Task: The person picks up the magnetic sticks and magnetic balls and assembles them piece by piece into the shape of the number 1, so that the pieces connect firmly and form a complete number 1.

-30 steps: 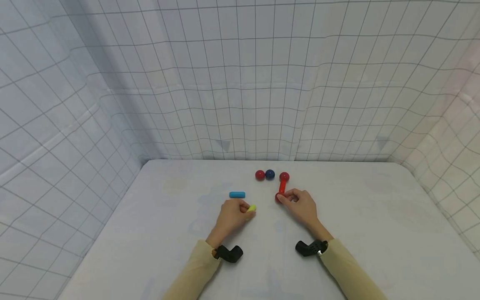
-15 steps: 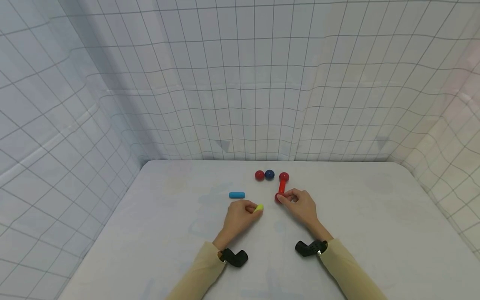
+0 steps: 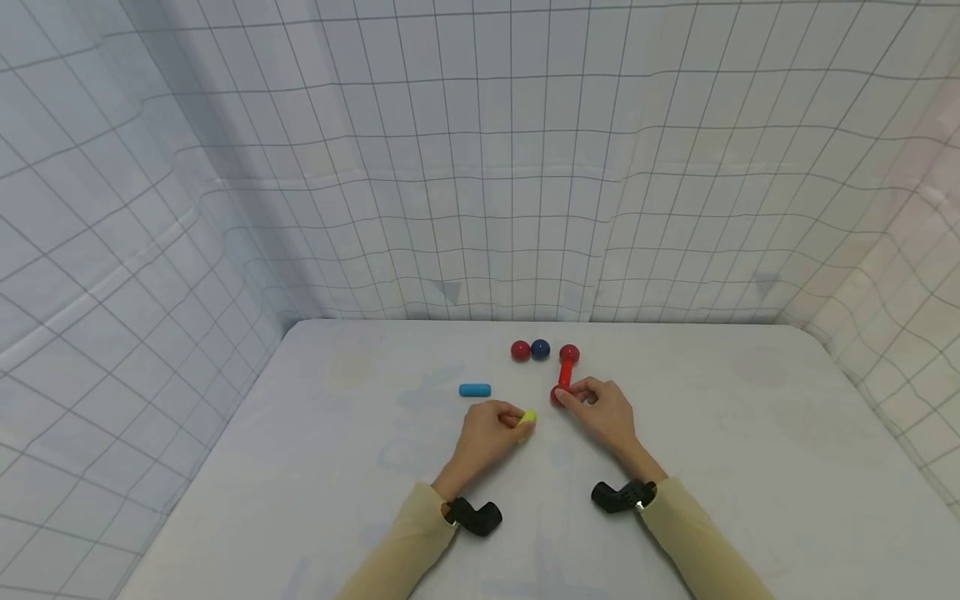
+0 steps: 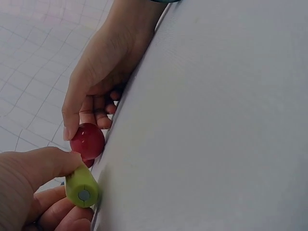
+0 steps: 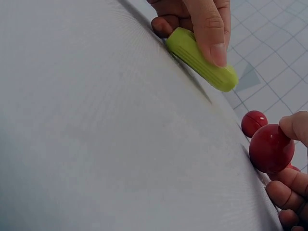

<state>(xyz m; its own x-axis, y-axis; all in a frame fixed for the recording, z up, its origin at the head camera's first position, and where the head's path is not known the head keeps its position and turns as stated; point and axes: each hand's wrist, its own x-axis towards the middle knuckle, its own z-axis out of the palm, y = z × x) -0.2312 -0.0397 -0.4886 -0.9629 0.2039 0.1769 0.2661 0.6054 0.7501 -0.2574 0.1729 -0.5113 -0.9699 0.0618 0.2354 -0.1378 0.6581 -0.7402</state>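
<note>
Between thumb and fingers, my left hand (image 3: 483, 435) pinches a yellow-green magnetic rod (image 3: 528, 416); a round silvery spot shows on the rod's end (image 4: 83, 195) in the left wrist view. My right hand (image 3: 604, 417) grips a glossy red ball (image 5: 271, 149) at the near end of a red rod (image 3: 566, 372). A second red ball (image 3: 569, 354) sits at that rod's far end. The green rod is left of the gripped ball, with a small gap between them in the head view. Fingers partly cover the gripped ball.
On the white table (image 3: 712, 433), a blue rod (image 3: 475, 390) lies beyond my left hand. Farther back, a loose red ball (image 3: 521, 351) and a dark blue ball (image 3: 540, 349) sit side by side. Grid-patterned white curtains (image 3: 480, 208) enclose the back and sides.
My left hand has moved to the right with the green rod, closer to the red ball in my right hand. The right hand and the other pieces have stayed put.
</note>
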